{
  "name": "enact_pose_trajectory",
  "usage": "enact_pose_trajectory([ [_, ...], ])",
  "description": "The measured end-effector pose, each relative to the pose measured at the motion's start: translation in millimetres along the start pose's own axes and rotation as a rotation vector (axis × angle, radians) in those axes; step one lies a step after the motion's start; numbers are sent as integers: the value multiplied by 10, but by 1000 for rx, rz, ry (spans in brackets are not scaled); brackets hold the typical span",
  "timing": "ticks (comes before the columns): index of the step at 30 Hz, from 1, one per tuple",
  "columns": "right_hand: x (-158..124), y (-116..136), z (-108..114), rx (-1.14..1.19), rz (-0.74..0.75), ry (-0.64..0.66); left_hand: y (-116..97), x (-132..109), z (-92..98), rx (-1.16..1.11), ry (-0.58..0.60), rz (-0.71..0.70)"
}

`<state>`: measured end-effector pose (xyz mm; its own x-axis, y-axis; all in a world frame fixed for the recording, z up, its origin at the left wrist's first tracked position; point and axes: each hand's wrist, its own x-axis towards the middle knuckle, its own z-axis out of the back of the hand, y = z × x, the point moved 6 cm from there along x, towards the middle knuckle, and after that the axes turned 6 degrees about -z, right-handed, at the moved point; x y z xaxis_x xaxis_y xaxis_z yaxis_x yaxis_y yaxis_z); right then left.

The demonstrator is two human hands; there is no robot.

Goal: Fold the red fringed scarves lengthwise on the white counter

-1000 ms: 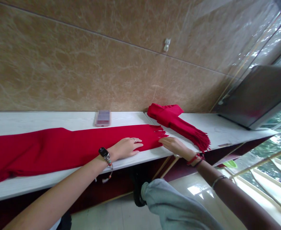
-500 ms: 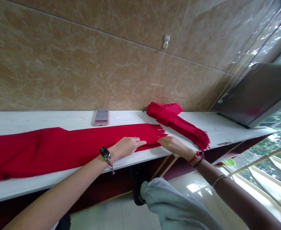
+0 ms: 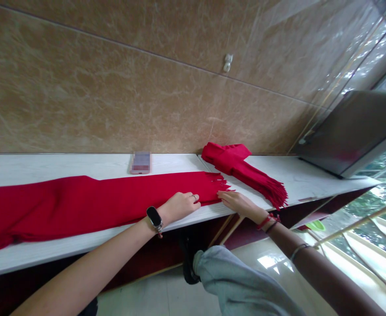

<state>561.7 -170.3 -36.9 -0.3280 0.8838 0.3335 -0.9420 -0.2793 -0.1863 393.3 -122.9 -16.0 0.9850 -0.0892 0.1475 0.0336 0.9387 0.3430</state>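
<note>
A long red scarf (image 3: 114, 197) lies stretched along the white shelf, its fringed end towards the right. My left hand (image 3: 180, 207) rests on the near edge of the scarf close to that end, with fingers curled onto the cloth. At the near corner of the fringe, my right hand (image 3: 241, 204) has its fingers pressed together on the scarf; the fingertips partly hide the corner. Behind my right hand lies a second red scarf (image 3: 242, 169), folded over itself, its fringe hanging at the shelf's front edge.
Against the marbled wall, a phone (image 3: 141, 163) lies on the white shelf (image 3: 64, 166). A dark grey box-shaped object (image 3: 354, 127) stands at the shelf's right end. Below are my knee (image 3: 226, 267) and a light green item (image 3: 316, 225) near the railing.
My left hand's index finger, stretched out before, is now curled in with the others, and the hand has shifted slightly right. My right hand stays at the fringe corner.
</note>
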Motion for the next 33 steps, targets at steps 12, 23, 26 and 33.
enact_pose_trajectory([
  [12,-4,111,145,-60,114,-18,-61,38,52,43,95,-92],
  [23,136,126,73,-82,120,-59,18,119,49,18,44,55],
  [26,158,123,77,-143,94,-76,13,134,21,25,14,35],
  [33,169,163,92,-278,102,-65,-16,158,-8,21,-33,-15],
])
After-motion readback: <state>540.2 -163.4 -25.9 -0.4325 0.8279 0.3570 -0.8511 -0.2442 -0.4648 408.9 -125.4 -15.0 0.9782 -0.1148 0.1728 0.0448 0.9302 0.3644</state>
